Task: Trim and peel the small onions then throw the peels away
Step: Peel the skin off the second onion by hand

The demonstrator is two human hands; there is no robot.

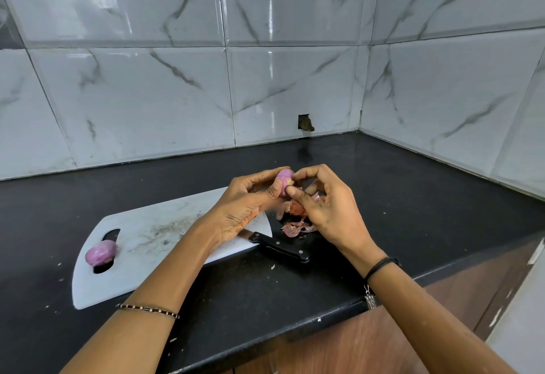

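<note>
Onion in hand: a small purple onion, mostly bare of skin, held up above the far right corner of the cutting board, between the two hands.
Left hand: closed around the onion from the left, thumb pressed on its near side, fingers curled over its top.
Right hand: touching the onion from the right, thumb and forefinger pinched at its pale end (whether they grip a scrap of skin or the bulb itself cannot be told); the other fingers are bent loosely.
Second onion: purple, peeled, lying at the left end of the board, partly over the handle slot, well apart from both hands.
Cutting board: white, scuffed and smudged, lying aslant on the counter under the left forearm.
Knife: black riveted handle jutting off the board's right edge onto the counter; blade largely hidden beneath the left hand.
Peels: a loose heap of pink and orange skins on the counter just right of the board, directly under the right hand, which covers part of it.
Counter: black stone, speckled with small scraps.
Wall: white marbled tiles, meeting in a corner at the right.
Wrists: a beaded bracelet on the left, a black cord with a charm on the right.
</note>
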